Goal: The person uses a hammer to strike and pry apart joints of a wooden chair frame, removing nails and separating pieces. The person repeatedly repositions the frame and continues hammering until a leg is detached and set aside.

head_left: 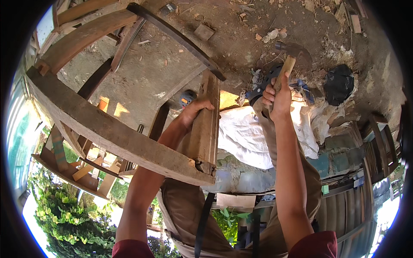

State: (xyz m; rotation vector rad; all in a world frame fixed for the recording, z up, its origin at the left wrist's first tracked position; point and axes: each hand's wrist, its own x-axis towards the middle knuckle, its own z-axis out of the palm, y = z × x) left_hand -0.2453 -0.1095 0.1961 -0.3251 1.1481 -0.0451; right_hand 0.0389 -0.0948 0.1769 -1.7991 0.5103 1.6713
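Dirt floor [148, 64] is littered with scraps [204, 32]; wooden frame [116, 133] is gripped by left hand [198, 111], hammer [290, 63] by right hand [279, 98]. Left knuckles could get whacked if a swing's misjudged.

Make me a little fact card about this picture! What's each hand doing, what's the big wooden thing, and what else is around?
Left hand: on the straight end beam of the wooden frame; fingers mostly hidden
Right hand: gripping a hammer by its wooden handle
Wooden frame: big, with curved and straight pieces
On the ground: crumpled white sheet; black plastic, right of the hammer
Clothes: dark red sleeves, brown trousers
Lower left: leafy green plants
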